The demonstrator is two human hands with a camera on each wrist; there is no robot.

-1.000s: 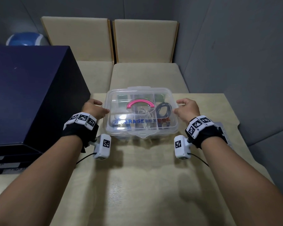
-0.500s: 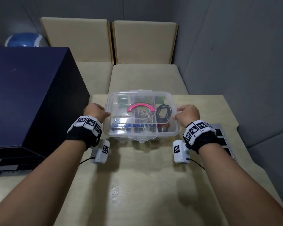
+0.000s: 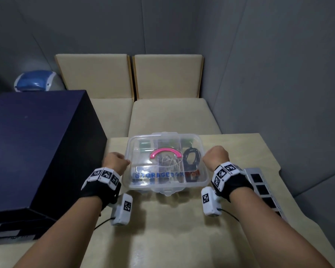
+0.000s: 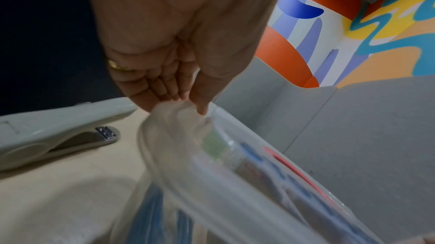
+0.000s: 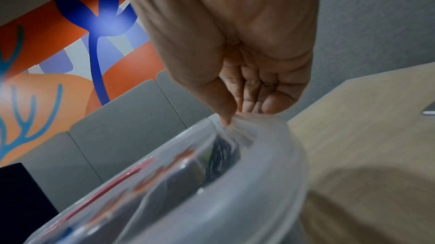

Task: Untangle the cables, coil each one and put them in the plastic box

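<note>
Box (image 3: 167, 182) lifting off table (image 3: 172, 229) vs 1 s ago; I'm seeing left hand (image 3: 115, 163) & right hand (image 3: 217, 157) gripping its side rims. Cables inside, lid closed — task prob. wrapping up.

Bare forearms, black wrist wraps, white tracking gear.

Left hand (image 3: 115, 164) and right hand (image 3: 217, 156) both ungloved; gold ring (image 4: 117, 65) on a left finger. Each wrist strapped in a black band (image 3: 233, 185) topped with white tiles printed in black-and-white square markers. White camera block (image 3: 123, 209) slung under each wrist, one marker on its face, thin black cable trailing back.
</note>
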